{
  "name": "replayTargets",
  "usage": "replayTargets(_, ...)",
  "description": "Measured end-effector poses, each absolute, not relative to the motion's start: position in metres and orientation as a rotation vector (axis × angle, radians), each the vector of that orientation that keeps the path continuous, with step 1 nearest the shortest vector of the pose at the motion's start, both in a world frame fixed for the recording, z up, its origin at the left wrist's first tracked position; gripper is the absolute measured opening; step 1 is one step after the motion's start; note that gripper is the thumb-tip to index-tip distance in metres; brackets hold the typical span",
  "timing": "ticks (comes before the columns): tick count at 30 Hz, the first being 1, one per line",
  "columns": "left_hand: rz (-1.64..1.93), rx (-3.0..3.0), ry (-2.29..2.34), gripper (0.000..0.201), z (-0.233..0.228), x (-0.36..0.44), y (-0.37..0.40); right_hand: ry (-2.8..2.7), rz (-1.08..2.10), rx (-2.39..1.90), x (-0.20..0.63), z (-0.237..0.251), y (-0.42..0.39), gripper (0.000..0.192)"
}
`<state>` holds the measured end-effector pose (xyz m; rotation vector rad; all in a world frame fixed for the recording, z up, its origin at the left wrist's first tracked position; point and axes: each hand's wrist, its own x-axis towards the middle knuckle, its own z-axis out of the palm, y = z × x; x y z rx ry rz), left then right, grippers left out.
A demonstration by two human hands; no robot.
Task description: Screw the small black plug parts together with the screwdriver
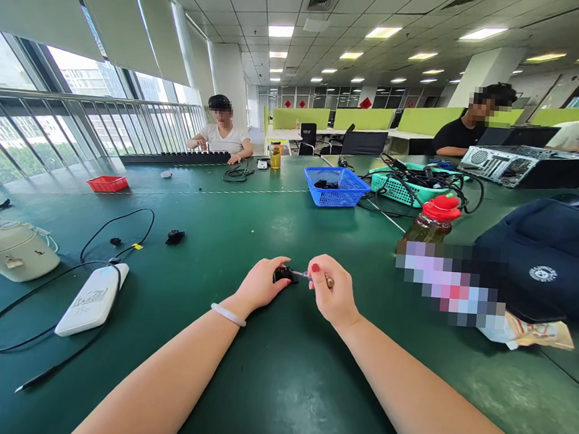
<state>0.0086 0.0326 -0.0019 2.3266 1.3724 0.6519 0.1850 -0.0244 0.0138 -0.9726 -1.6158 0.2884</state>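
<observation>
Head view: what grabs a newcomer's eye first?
Dead centre on the green table, the left hand pins a small black part while the right hand works a small screwdriver into it. To the left lies a white power bank with a looping black cable. Behind the hands, a blue basket stands out, and a red-capped bottle sits to the right.

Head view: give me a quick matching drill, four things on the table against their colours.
Things:
1. basket beyond the hands
2. tray far left
3. power bank by the left forearm
4. small part held in the left hand, tool in the right hand

Colours:
A. white
B. black
C. blue
D. red

Pairs: 1-C, 2-D, 3-A, 4-B
</observation>
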Motion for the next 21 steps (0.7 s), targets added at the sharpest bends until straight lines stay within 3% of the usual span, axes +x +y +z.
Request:
replayTargets(12, 0.632, 2.396, 1.316, 0.029, -0.001, 0.008, 0.034, -1.876, 0.19, -1.086, 0.181, 0.018, -0.025, 0.03)
replayTargets(21, 0.615, 2.351, 1.362, 0.039, -0.001, 0.009, 0.035, -2.343, -0.019, -1.122, 0.166, 0.016, -0.037, 0.033)
